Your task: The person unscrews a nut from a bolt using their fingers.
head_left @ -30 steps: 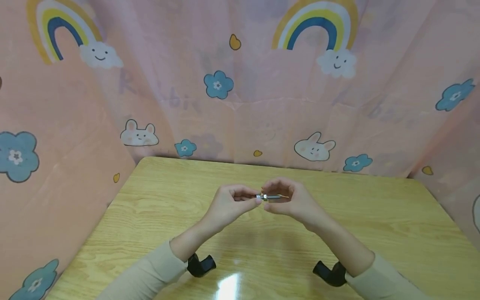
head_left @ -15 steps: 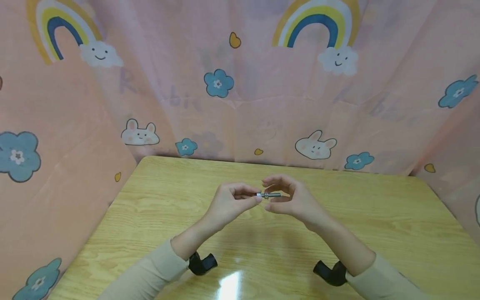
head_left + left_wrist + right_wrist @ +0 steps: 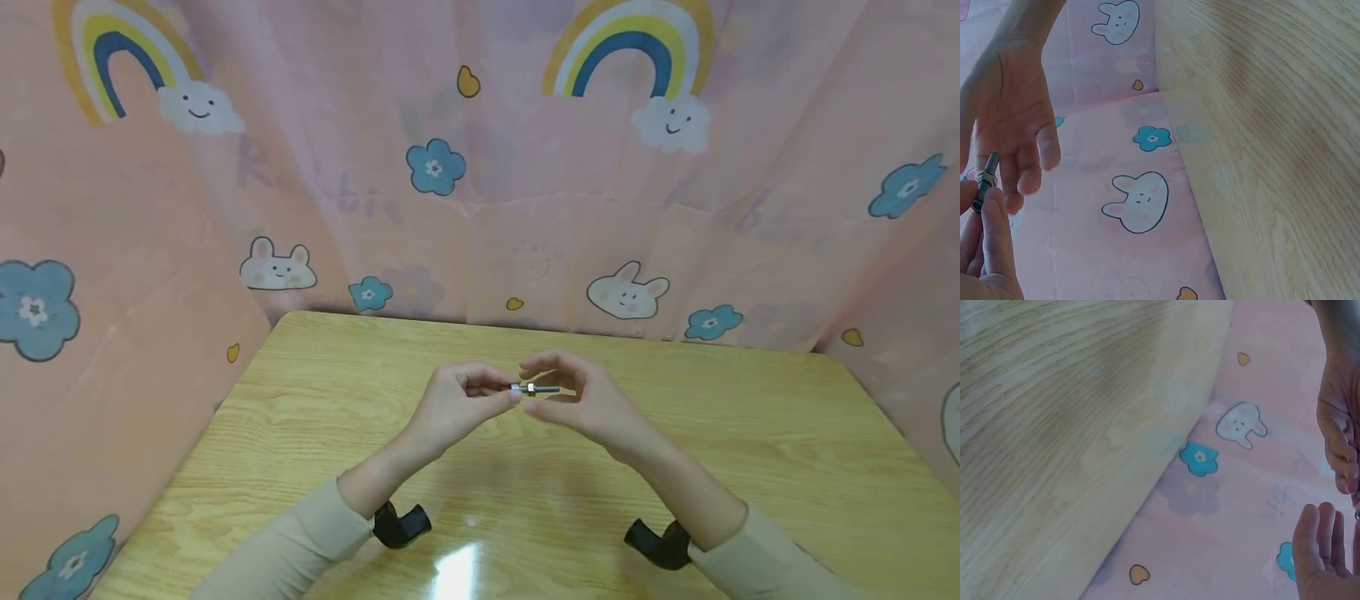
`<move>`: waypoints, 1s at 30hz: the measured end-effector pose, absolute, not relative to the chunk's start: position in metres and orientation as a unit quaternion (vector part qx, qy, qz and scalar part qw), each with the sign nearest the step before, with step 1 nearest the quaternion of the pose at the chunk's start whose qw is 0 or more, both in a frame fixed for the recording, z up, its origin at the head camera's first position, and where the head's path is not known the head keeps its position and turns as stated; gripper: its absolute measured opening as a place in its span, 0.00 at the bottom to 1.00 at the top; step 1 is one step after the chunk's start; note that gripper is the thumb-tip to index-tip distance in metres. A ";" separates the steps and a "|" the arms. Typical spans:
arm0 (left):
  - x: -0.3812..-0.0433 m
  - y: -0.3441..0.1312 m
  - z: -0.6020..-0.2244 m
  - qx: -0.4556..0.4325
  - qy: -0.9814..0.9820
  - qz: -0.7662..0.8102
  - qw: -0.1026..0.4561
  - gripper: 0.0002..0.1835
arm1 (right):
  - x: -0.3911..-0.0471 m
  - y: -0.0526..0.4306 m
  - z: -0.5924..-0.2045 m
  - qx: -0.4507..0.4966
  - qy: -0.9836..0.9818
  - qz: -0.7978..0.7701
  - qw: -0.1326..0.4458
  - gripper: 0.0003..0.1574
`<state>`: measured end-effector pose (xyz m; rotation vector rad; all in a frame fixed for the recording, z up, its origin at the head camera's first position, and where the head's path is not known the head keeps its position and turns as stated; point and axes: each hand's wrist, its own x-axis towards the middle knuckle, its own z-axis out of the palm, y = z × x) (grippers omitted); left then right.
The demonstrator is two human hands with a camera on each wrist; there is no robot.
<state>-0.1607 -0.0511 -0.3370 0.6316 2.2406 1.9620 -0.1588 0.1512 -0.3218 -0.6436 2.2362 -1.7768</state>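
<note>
Here, I'd hold the threaded silver metal bolt (image 3: 549, 389) level above the yellowish wooden table (image 3: 337, 375), left hand (image 3: 459, 408) pinching one end, right hand (image 3: 592, 406) curved around its hexagonal silver nut (image 3: 531, 388), gripping nothing

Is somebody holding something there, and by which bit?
A metal bolt: the left hand pinches its head end. The right hand is beside it, fingers apart.

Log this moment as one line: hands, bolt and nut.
left hand: pinches bolt by one end; nut: on bolt shank; right hand: by free end, no grip seen; bolt: held above table
</note>
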 end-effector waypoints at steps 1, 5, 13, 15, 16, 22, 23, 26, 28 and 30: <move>-0.161 -0.051 -0.337 0.209 0.734 0.644 0.049 0.11 | -0.159 0.151 -0.321 -0.212 0.763 -0.602 0.104 0.21; -0.162 -0.050 -0.336 0.216 0.732 0.645 0.051 0.11 | -0.162 0.149 -0.320 -0.195 0.766 -0.605 0.096 0.15; -0.163 -0.049 -0.331 0.216 0.730 0.647 0.049 0.10 | -0.160 0.152 -0.317 -0.217 0.756 -0.612 0.085 0.20; -0.159 -0.050 -0.331 0.219 0.729 0.646 0.056 0.10 | -0.157 0.150 -0.317 -0.203 0.757 -0.614 0.095 0.16; -0.158 -0.051 -0.330 0.219 0.729 0.646 0.059 0.10 | -0.155 0.150 -0.317 -0.200 0.755 -0.617 0.097 0.15; -0.152 -0.051 -0.327 0.213 0.728 0.649 0.060 0.10 | -0.148 0.149 -0.316 -0.201 0.746 -0.628 0.091 0.14; -0.152 -0.051 -0.327 0.213 0.725 0.652 0.063 0.10 | -0.147 0.150 -0.315 -0.197 0.747 -0.628 0.092 0.15; -0.152 -0.047 -0.329 0.213 0.719 0.657 0.071 0.10 | -0.144 0.152 -0.315 -0.175 0.744 -0.636 0.108 0.16; -0.152 -0.045 -0.330 0.214 0.718 0.658 0.073 0.10 | -0.144 0.154 -0.316 -0.164 0.743 -0.639 0.113 0.16; -0.151 -0.043 -0.332 0.212 0.718 0.659 0.076 0.11 | -0.143 0.156 -0.317 -0.162 0.742 -0.640 0.115 0.15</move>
